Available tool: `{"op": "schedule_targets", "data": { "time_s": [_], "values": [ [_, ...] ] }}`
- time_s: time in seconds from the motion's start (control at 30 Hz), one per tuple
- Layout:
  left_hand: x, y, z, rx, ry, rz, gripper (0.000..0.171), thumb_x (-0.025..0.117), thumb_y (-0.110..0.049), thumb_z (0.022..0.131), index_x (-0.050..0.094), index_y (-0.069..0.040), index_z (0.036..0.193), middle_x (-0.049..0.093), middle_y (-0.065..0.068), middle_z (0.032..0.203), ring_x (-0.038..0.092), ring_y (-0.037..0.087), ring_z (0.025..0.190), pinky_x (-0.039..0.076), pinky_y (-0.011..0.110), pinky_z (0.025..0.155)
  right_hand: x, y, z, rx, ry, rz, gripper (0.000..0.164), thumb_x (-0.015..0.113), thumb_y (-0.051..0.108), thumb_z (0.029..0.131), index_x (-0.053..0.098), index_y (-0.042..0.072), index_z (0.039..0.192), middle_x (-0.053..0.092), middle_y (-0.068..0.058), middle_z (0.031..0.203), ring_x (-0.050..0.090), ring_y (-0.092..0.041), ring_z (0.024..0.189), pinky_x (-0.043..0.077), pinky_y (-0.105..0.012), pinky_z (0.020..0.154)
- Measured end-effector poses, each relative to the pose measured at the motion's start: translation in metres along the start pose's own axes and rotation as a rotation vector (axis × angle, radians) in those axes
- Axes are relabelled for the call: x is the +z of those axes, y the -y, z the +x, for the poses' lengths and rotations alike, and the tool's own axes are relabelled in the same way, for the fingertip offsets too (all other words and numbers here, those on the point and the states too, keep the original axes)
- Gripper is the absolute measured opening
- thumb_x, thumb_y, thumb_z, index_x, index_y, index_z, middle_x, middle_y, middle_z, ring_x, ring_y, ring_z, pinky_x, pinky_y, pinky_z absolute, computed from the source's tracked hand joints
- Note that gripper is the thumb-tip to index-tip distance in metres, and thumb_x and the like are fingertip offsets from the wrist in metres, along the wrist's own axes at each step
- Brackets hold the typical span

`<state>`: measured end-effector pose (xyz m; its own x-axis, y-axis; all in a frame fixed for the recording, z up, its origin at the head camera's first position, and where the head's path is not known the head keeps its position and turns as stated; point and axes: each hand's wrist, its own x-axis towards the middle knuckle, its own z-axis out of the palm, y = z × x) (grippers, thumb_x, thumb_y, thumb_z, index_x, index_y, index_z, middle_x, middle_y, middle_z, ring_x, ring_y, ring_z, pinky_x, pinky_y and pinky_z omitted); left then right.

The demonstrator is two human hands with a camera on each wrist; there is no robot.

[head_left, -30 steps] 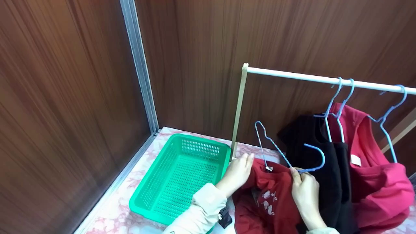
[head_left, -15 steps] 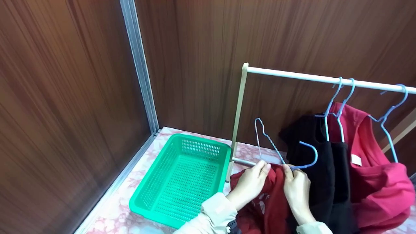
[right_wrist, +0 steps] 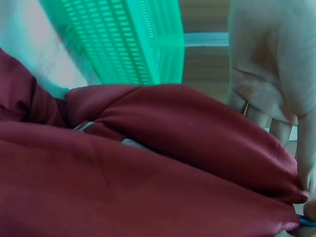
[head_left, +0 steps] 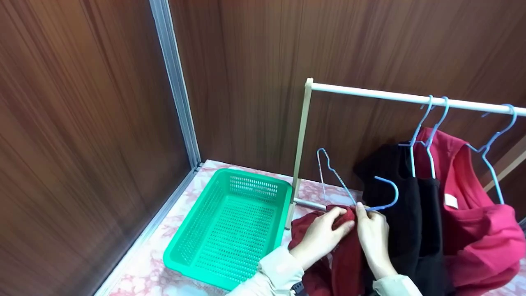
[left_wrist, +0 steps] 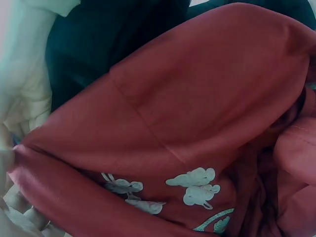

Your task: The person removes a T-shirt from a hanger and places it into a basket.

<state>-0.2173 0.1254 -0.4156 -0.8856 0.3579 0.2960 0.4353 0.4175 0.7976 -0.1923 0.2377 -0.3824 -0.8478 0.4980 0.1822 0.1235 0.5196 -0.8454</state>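
Note:
A red garment (head_left: 345, 263) with white appliqué figures (left_wrist: 195, 185) hangs in folds below both hands. My left hand (head_left: 322, 236) pinches its upper edge between thumb and fingers. Close beside it, my right hand (head_left: 374, 236) grips a blue wire hanger (head_left: 339, 176) together with the cloth. One arm of the hanger stands up out of the garment, and its hook (head_left: 394, 195) points to the right. In the right wrist view the red cloth (right_wrist: 173, 133) is drawn up to a point at the fingertips. The rest of the hanger is hidden.
A green perforated basket (head_left: 283, 197) stands left of the garment on a marbled surface (head_left: 139, 279). On the right a white rail (head_left: 370, 93) carries a black garment (head_left: 407, 213) and a pink one (head_left: 485, 234) on blue hangers. Wood-grain walls (head_left: 246, 82) enclose the back and left.
My left hand has moved right from the garment's left side and taken hold of its upper edge. My right hand and the hanger have shifted slightly left, and the cloth has bunched up.

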Motion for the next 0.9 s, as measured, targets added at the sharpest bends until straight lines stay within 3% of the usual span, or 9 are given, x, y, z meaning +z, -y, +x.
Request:
{"op": "schedule_targets", "data": {
  "time_s": [0.07, 0.2, 0.33, 0.57, 0.67, 0.8, 0.9],
  "values": [
    [0.002, -0.002, -0.001, -0.014, -0.002, 0.024, 0.032, 0.064, -0.039, 0.087, 0.061, -0.023, 0.115, 0.068, -0.006, 0.112, 0.062, 0.006, 0.1, 0.048, 0.021, 0.086, 0.0, 0.001, 0.0, 0.004, -0.001, 0.0, 0.039, 0.043, 0.026, 0.098, 0.067, -0.005, 0.095, 0.065, -0.021, 0.09, 0.056, -0.031, 0.091, 0.041, -0.038, 0.079],
    [0.009, -0.004, -0.005, 0.002, -0.055, 0.12, 0.046, 0.071, -0.038, 0.08, 0.057, -0.023, 0.122, 0.065, -0.006, 0.118, 0.064, 0.011, 0.105, 0.052, 0.027, 0.081, -0.001, 0.003, 0.001, 0.028, 0.031, -0.004, 0.045, 0.04, 0.032, 0.099, 0.066, -0.004, 0.107, 0.065, -0.026, 0.107, 0.058, -0.04, 0.103, 0.042, -0.046, 0.085],
    [0.019, -0.004, -0.008, 0.031, -0.156, 0.213, 0.053, 0.075, -0.036, 0.075, 0.055, -0.022, 0.122, 0.065, -0.006, 0.111, 0.068, 0.014, 0.094, 0.052, 0.028, 0.067, -0.003, 0.006, 0.002, 0.043, 0.068, -0.019, 0.049, 0.034, 0.038, 0.1, 0.062, 0.003, 0.12, 0.056, -0.022, 0.129, 0.049, -0.045, 0.121, 0.037, -0.054, 0.096],
    [0.033, -0.001, -0.014, 0.133, -0.333, 0.335, 0.058, 0.078, -0.031, 0.071, 0.052, -0.013, 0.12, 0.062, 0.0, 0.104, 0.066, 0.018, 0.084, 0.051, 0.027, 0.06, 0.0, 0.009, 0.001, 0.026, 0.095, -0.049, 0.046, 0.037, 0.037, 0.1, 0.062, 0.004, 0.12, 0.057, -0.022, 0.128, 0.051, -0.046, 0.119, 0.039, -0.055, 0.093],
    [0.035, 0.001, -0.014, 0.142, -0.347, 0.279, 0.053, 0.076, -0.025, 0.074, 0.052, -0.01, 0.119, 0.062, 0.002, 0.107, 0.066, 0.019, 0.085, 0.053, 0.027, 0.065, 0.0, 0.009, 0.002, 0.013, 0.109, -0.06, 0.045, 0.038, 0.036, 0.099, 0.062, 0.003, 0.119, 0.058, -0.022, 0.127, 0.052, -0.046, 0.118, 0.04, -0.055, 0.092],
    [0.035, 0.001, -0.014, 0.127, -0.327, 0.14, 0.049, 0.074, -0.013, 0.077, 0.053, -0.006, 0.12, 0.063, 0.007, 0.114, 0.066, 0.021, 0.097, 0.053, 0.027, 0.082, -0.001, 0.01, 0.002, 0.002, 0.112, -0.054, 0.045, 0.04, 0.036, 0.099, 0.062, 0.002, 0.119, 0.062, -0.021, 0.122, 0.056, -0.043, 0.114, 0.042, -0.051, 0.09],
    [0.034, 0.002, -0.013, 0.12, -0.325, 0.049, 0.046, 0.073, -0.007, 0.077, 0.055, -0.004, 0.119, 0.064, 0.009, 0.116, 0.064, 0.02, 0.105, 0.05, 0.026, 0.09, -0.002, 0.01, 0.003, -0.013, 0.118, -0.057, 0.045, 0.043, 0.036, 0.098, 0.061, 0.002, 0.12, 0.065, -0.021, 0.117, 0.062, -0.037, 0.1, 0.045, -0.044, 0.083]
  ]
}}
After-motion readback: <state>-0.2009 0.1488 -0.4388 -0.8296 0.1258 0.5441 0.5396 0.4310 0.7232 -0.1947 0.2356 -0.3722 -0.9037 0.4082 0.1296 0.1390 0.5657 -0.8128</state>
